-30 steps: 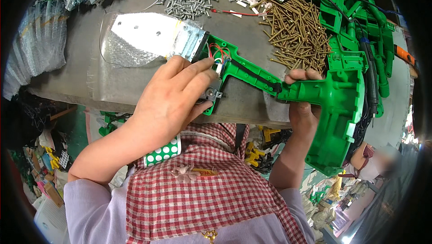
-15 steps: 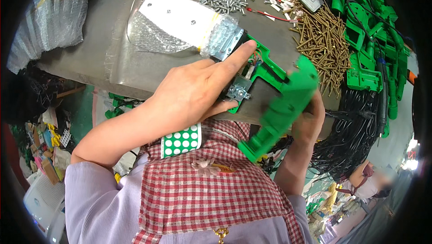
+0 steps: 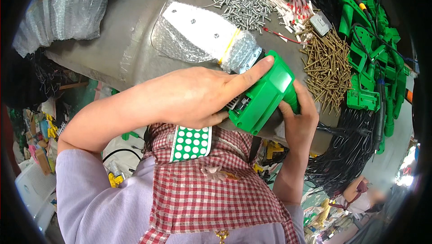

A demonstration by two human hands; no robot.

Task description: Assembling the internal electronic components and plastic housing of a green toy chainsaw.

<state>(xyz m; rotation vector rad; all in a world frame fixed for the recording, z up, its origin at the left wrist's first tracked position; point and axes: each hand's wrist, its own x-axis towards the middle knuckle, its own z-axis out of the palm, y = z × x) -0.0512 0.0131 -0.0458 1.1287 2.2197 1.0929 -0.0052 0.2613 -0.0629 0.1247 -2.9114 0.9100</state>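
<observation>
A green plastic tool housing [image 3: 266,93] is between my hands over the table's near edge, with its half shells set together. My left hand [image 3: 195,94] is closed on its left side, the index finger laid along the top edge. Metal parts show in a gap beside those fingers. My right hand [image 3: 302,120] wraps round the green handle, which it partly hides. From the housing's far end a flat pale metal plate [image 3: 198,26] extends to the upper left, covered in bubble wrap with a yellow band. Whether the shell seam is fully closed cannot be seen.
Silver screws [image 3: 238,5] and long brass-coloured screws [image 3: 327,71] lie in piles beyond my hands. Green housing parts [image 3: 362,89] are heaped at the right, above black cables [image 3: 348,143]. Bubble-wrap sleeves [image 3: 67,10] lie at the far left. Another person's arm [image 3: 353,190] shows at lower right.
My right hand has brought the loose green shell leftward onto the open half, covering the wires and inner parts. My left hand still holds the tool.
</observation>
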